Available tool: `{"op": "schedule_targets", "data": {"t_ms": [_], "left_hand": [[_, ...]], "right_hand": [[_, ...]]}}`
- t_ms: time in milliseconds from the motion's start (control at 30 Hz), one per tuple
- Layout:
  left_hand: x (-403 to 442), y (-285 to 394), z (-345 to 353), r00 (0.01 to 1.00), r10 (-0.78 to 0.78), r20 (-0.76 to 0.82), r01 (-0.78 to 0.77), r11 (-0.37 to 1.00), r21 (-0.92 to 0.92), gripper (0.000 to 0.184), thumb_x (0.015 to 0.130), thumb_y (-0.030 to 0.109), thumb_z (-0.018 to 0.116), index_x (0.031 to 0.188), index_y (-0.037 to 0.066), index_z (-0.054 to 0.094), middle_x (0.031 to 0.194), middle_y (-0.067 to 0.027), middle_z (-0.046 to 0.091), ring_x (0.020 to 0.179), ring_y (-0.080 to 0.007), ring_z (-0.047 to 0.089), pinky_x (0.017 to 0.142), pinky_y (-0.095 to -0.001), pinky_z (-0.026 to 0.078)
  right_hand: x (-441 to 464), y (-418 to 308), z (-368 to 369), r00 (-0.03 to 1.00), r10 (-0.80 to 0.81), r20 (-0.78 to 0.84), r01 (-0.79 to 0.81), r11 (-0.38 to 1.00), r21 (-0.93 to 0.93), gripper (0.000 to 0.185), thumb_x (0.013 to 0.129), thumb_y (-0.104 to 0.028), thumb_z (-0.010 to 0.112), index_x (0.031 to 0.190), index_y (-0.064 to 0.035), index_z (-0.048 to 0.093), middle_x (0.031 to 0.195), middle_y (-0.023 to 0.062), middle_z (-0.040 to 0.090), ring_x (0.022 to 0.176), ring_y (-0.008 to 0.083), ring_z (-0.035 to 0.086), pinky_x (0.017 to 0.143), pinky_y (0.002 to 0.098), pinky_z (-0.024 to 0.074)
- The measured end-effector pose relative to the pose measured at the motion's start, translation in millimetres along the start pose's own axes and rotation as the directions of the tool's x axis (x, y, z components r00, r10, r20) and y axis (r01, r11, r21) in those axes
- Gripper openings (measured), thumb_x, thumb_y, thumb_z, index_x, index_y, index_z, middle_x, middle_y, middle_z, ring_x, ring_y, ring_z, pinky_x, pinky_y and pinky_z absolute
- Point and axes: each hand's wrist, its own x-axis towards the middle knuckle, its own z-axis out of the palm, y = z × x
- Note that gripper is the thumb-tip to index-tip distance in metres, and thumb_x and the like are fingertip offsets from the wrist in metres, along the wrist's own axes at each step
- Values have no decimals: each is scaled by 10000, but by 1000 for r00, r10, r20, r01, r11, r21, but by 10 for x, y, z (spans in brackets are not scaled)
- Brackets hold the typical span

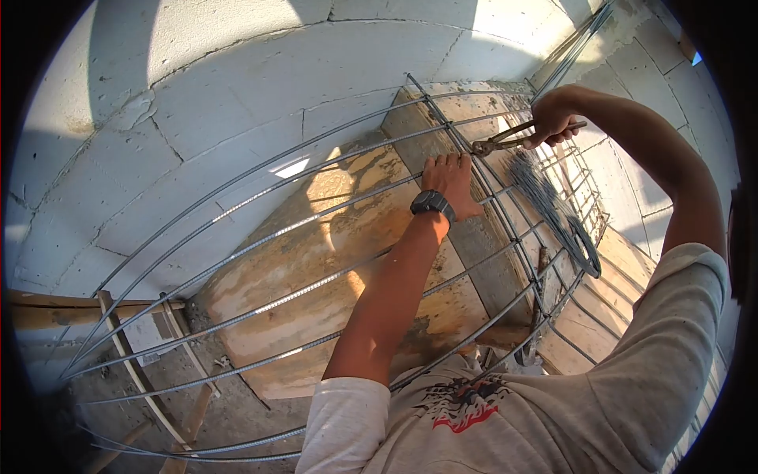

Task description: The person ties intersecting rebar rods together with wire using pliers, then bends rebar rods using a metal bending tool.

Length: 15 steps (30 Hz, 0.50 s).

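My right hand (553, 118) grips the handles of a pair of rusty pincers (497, 142). The jaws of the pincers are at a crossing of the steel rebar mesh (517, 241). Just left of and below those jaws, my left hand (450, 183), with a black watch on the wrist, is closed over a rebar; its fingertips curl out of sight. Right of the left hand, a bundle of thin tie wire (541, 189) lies across the bars, looped at its lower end. Whether a wire sits in the jaws is too small to tell.
Long ribbed rebars (276, 231) run leftward over stained plywood boards (268, 347). A pale block wall (229, 103) stands behind. Wooden battens (134, 355) lie below at left. More upright bars (576, 43) lean at the top right corner.
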Motion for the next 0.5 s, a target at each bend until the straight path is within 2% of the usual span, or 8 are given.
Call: {"op": "schedule_targets", "data": {"t_ms": [67,133,167,267,300,333,400,500], "left_hand": [[-3,-12,11,1000,13,-9,-13,1000,12,1088,648,564,853,1497,0,472,1413,-188,576,1301,-347,549,1112,-482,405],[8,-11,-1,1000,2,-13,-2,1000,18,1091,644,558,854,1502,3,469,1424,-190,569,1309,-349,544,1120,-482,399],[-4,0,15,1000,-7,-8,7,1000,14,1093,643,555,854,1504,5,467,1429,-191,566,1313,-350,542,1124,-482,396],[8,8,-23,999,-17,37,18,1000,-15,1115,636,557,859,1520,13,452,1446,-189,559,1330,-353,535,1137,-488,386],[8,13,-5,999,-14,32,14,1000,-11,1119,636,560,861,1523,15,449,1449,-187,557,1335,-352,532,1139,-490,385],[8,7,4,1000,-14,23,14,1000,-6,1124,636,563,863,1526,17,446,1452,-185,555,1339,-351,529,1141,-493,384],[2,8,15,1000,-21,14,21,1000,5,1123,641,566,867,1527,21,445,1453,-181,554,1343,-350,527,1144,-497,382],[-10,20,11,1000,-25,15,24,1000,16,1107,653,568,870,1522,25,450,1447,-175,556,1340,-349,529,1145,-501,379]], "right_hand": [[357,242,-1,918,-87,387,-27,960,280,758,875,-756,662,1018,-14,731,781,64,688,750,226,691,758,471,595],[344,322,142,872,-160,463,-49,912,407,840,848,-776,665,1098,23,730,862,125,738,813,245,731,812,472,613],[354,345,184,861,-164,481,-93,880,466,788,865,-687,743,1128,56,730,936,182,761,875,281,756,816,483,627],[109,157,256,998,2,66,-4,1000,27,651,838,-515,862,1100,67,734,945,214,760,899,301,763,761,483,639],[-109,74,286,960,-64,-272,54,998,-44,582,765,-330,918,1130,63,693,890,208,756,878,312,762,663,457,627],[25,146,369,710,-341,-616,47,895,-443,612,714,-303,911,1162,17,645,909,160,729,789,326,744,613,449,599],[-106,26,426,497,-382,-779,-136,852,-505,570,758,-342,876,1172,-42,622,964,79,674,877,293,711,769,424,586],[-183,152,388,13,-793,-609,-238,589,-772,442,848,-398,784,1114,-77,638,1016,43,615,988,228,646,927,397,530]]}}
